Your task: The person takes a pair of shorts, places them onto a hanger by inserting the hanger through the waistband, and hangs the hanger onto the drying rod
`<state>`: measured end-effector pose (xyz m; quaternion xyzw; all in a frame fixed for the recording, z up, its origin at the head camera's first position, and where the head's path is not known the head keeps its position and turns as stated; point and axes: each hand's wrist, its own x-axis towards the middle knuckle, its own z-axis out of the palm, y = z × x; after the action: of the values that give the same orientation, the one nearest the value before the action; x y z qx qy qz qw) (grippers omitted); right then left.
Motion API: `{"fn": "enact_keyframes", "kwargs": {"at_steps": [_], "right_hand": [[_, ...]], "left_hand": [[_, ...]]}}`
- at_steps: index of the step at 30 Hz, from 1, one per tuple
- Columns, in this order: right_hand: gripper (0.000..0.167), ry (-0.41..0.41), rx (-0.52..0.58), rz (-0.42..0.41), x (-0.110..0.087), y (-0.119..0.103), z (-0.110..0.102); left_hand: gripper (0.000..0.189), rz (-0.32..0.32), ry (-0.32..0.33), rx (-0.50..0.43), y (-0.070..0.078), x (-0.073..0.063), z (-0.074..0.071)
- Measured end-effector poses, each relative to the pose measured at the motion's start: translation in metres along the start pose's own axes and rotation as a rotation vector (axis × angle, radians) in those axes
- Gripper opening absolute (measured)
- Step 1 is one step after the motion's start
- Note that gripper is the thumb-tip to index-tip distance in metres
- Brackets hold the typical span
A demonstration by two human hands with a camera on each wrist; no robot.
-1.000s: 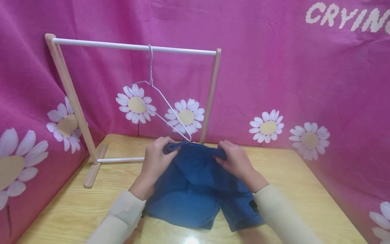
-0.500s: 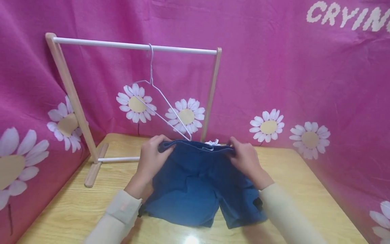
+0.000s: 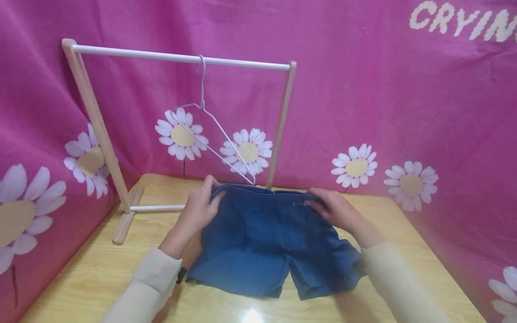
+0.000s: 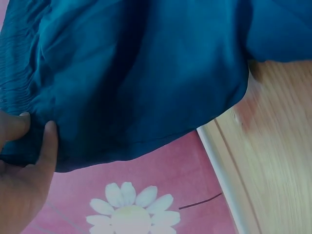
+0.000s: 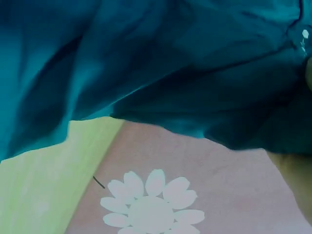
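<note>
A pair of dark blue shorts (image 3: 258, 237) is spread between my hands, waistband up and legs toward me. My left hand (image 3: 199, 206) pinches the left end of the waistband. In the left wrist view its fingertips (image 4: 49, 134) press on the cloth beside the gathered elastic (image 4: 17, 63). The right hand (image 3: 337, 211) grips the other end of the waistband, next to a small white mark on the cloth. Most of that hand is hidden behind the shorts (image 5: 161, 73) in the right wrist view.
Behind the shorts stands a small wooden clothes rack (image 3: 94, 121) with white rails (image 3: 177, 57). A wire hanger (image 3: 203, 89) hangs from its top rail, its lower corner close to the waistband. The wooden table (image 3: 404, 251) is bordered by pink daisy-printed cloth (image 3: 383, 89).
My hands have moved apart, stretching the waistband wider. White ties seen behind the waistband half a second ago are out of sight, and a small white mark now shows near the right hand.
</note>
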<state>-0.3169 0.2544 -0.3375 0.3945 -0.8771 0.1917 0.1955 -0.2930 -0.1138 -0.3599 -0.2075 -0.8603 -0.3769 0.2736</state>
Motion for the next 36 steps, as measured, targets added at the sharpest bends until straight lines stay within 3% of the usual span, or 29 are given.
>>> {"fn": "enact_keyframes", "kwargs": {"at_steps": [6, 13, 16, 22, 29, 36], "right_hand": [[0.024, 0.157, -0.121, -0.004, 0.001, -0.004, -0.010], [0.024, 0.419, -0.217, 0.013, 0.010, -0.018, -0.026], [0.026, 0.485, -0.215, 0.001, 0.015, -0.026, -0.034], [0.026, 0.485, -0.200, 0.001, 0.017, -0.030, -0.037], [0.016, 0.403, -0.172, 0.104, 0.001, -0.019, -0.018], [0.018, 0.412, -0.113, 0.159, -0.009, -0.011, -0.001]], "left_hand": [[0.024, 0.011, -0.030, -0.019, 0.004, 0.004, 0.002], [0.022, 0.041, 0.083, -0.048, 0.016, 0.011, -0.003], [0.025, 0.051, 0.118, -0.065, 0.020, 0.013, -0.006], [0.024, 0.031, 0.130, -0.075, 0.021, 0.013, -0.010], [0.024, -0.028, 0.097, -0.026, 0.014, 0.004, -0.003], [0.027, -0.119, 0.103, 0.005, 0.009, -0.002, 0.003]]}}
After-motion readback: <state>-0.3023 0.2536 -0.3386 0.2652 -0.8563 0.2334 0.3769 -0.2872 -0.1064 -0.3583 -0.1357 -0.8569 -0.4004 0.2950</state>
